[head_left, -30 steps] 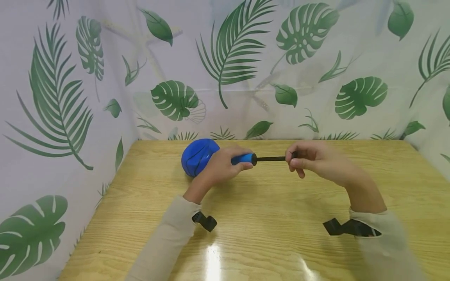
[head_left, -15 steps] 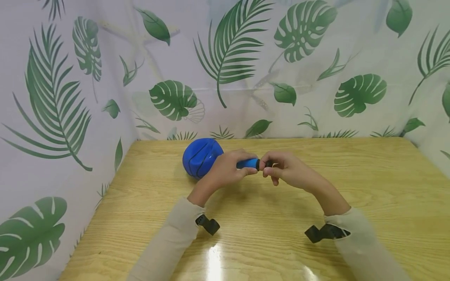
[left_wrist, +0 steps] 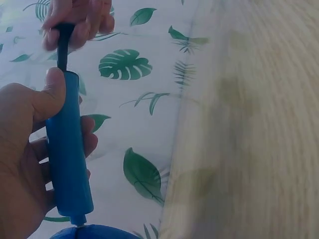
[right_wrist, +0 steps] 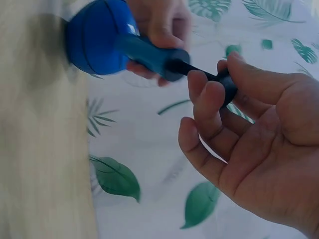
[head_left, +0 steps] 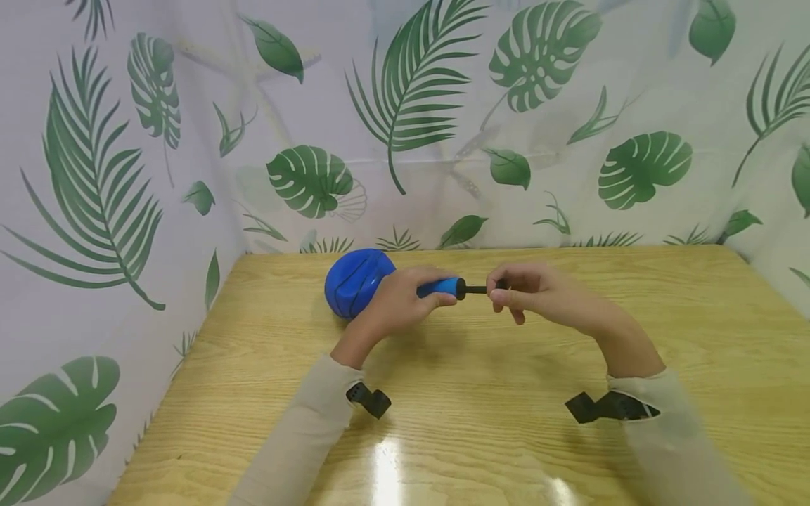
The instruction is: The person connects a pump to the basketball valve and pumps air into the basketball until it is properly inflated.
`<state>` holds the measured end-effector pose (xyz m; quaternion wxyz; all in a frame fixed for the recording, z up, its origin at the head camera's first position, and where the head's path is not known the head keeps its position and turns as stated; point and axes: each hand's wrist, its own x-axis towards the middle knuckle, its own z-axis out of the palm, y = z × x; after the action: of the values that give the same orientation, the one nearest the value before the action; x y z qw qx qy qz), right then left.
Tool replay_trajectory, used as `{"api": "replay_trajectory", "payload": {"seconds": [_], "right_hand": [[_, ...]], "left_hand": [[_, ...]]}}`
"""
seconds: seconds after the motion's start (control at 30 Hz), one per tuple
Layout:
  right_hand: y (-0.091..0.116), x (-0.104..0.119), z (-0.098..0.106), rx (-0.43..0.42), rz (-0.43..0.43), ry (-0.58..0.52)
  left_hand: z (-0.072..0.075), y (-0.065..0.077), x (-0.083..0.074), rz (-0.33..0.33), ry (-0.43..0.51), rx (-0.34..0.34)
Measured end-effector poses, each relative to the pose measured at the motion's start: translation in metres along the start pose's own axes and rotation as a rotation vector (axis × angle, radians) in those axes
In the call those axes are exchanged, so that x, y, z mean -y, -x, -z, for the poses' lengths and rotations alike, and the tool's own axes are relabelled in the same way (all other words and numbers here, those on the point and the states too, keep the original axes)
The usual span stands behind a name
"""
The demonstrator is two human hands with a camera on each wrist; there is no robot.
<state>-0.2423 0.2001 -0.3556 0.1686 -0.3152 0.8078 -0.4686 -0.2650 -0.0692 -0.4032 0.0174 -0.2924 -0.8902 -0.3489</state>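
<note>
Right fingers (right_wrist: pixel 212 102) pinch the handle (right_wrist: pixel 228 90) farther out; rod (head_left: pixel 476 289) shows again.

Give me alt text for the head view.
A person's left hand grips a blue cylindrical pump beside a dented blue ball with black lines; the right hand pinches the black handle on the pump's black rod. Below is a wood-grain table; behind, a white leaf-print backdrop.

Wood-grain tabletop (head_left: pixel 481 393), light yellow-brown; one blue ball (head_left: pixel 354 281) on it.
Surface glossy, grain running mostly side to side; bright glare streak (head_left: pixel 387 471) at the near part, a smaller patch right of it. Ball dented, dark-lined, sits left of centre, near the far edge.
</note>
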Motion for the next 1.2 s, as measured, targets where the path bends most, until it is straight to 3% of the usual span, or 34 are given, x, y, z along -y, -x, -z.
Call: {"api": "replay_trajectory", "payload": {"seconds": [0.2,0.37,0.6,1.0,1.2], "right_hand": [[0.022,0.007,0.023,-0.058,0.102,0.009],[0.025,0.009,0.025,-0.112,0.106,0.035],[0.014,0.007,0.015,-0.13,0.072,0.04],[-0.015,-0.004,-0.023,-0.096,-0.04,-0.002],[-0.023,-0.01,-0.031,-0.077,-0.036,-0.001]], "left_hand": [[0.009,0.001,0.006,0.038,0.035,-0.055],[0.007,-0.001,0.01,0.042,0.034,-0.041],[0.002,0.0,0.009,0.041,0.021,-0.032],[-0.008,-0.002,-0.002,-0.023,-0.061,0.011],[-0.009,0.0,-0.005,-0.056,-0.097,0.023]]}}
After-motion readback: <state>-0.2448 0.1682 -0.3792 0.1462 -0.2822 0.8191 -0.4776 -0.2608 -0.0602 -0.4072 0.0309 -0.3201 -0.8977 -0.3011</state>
